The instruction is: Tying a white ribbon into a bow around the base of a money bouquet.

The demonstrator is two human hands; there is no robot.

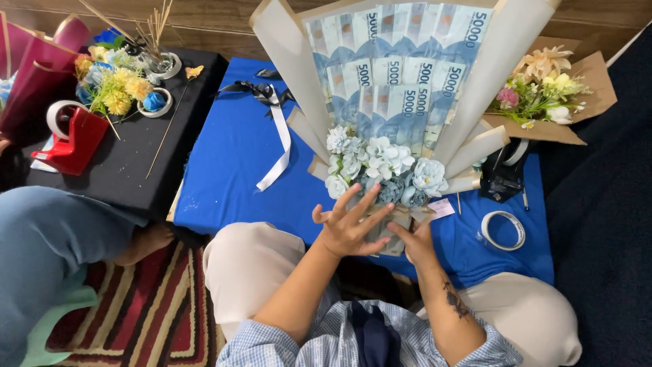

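While the large fan-shaped bouquet of blue banknotes in cream paper wrap [401, 81] lies on the blue cloth-covered table [224, 163], both hands work at its base. Left hand [350, 228]: fingers spread, palm against the stem wrap, gripping nothing. Right hand [420, 241]: appears to pinch the wrap's lower edge, partly hidden. Pale blue and white paper flowers [380, 166] sit just above. White tape roll [502, 230] lies near the right hand.

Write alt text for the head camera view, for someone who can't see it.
Both hands, left hand and right hand, press the base of a banknote bouquet with pale blue flowers on a blue cloth; a tape roll lies nearby.
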